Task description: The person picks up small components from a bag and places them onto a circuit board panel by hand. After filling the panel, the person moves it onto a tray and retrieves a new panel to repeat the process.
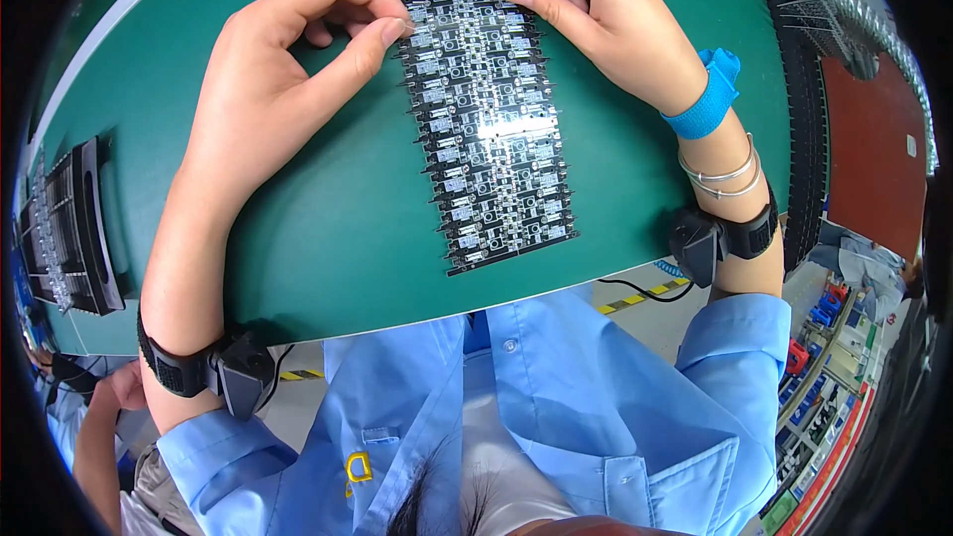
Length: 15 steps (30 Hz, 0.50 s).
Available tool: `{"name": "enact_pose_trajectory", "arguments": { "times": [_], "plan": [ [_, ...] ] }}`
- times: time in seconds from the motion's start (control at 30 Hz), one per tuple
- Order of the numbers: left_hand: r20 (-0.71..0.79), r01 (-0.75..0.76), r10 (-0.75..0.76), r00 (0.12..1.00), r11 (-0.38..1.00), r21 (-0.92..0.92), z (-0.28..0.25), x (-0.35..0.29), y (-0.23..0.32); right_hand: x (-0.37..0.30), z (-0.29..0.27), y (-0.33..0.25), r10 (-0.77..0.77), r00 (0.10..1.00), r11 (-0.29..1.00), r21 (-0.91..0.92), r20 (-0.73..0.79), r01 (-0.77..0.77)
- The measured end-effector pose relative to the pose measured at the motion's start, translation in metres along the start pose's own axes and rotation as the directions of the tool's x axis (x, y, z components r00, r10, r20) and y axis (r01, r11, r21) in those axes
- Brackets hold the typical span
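A black panel of small circuit boards (486, 129), set in several rows with shiny parts, lies flat on the green table (328, 238). My left hand (288, 69) pinches the panel's far left edge between thumb and forefinger. My right hand (586, 5) presses its fingertips on the panel's far right corner. Both wrists carry black bands with small boxes; the right one also wears a blue strap (710, 94) and thin bangles.
A black rack of boards (69, 228) stands at the table's left edge. Another black rack (809, 99) runs along the right side. Below the table edge are my blue shirt, the floor with a striped tape line, and another person's arm (94, 437) at lower left.
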<state>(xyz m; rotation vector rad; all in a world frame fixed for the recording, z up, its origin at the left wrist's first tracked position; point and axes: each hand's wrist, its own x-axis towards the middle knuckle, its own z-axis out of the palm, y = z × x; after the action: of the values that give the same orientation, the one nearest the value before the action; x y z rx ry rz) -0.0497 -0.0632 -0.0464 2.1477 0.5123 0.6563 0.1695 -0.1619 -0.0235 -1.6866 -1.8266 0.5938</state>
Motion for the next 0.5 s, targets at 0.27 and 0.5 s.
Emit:
{"name": "enact_pose_trajectory", "arguments": {
  "times": [0.27, 0.5],
  "plan": [
    [0.074, -0.006, 0.003, 0.997, 0.999, 0.039, -0.0028, 0.0002, 0.0015, -0.0004, 0.0006, 0.0004, -0.01, 1.0, 1.0, 0.003, -0.013, 0.01],
    [0.005, 0.014, -0.014, 1.0, 1.0, -0.01, -0.0001, 0.0003, 0.0009, -0.0005, -0.0004, -0.0006, -0.025, 1.0, 1.0, -0.002, -0.015, 0.025]
  ]
}}
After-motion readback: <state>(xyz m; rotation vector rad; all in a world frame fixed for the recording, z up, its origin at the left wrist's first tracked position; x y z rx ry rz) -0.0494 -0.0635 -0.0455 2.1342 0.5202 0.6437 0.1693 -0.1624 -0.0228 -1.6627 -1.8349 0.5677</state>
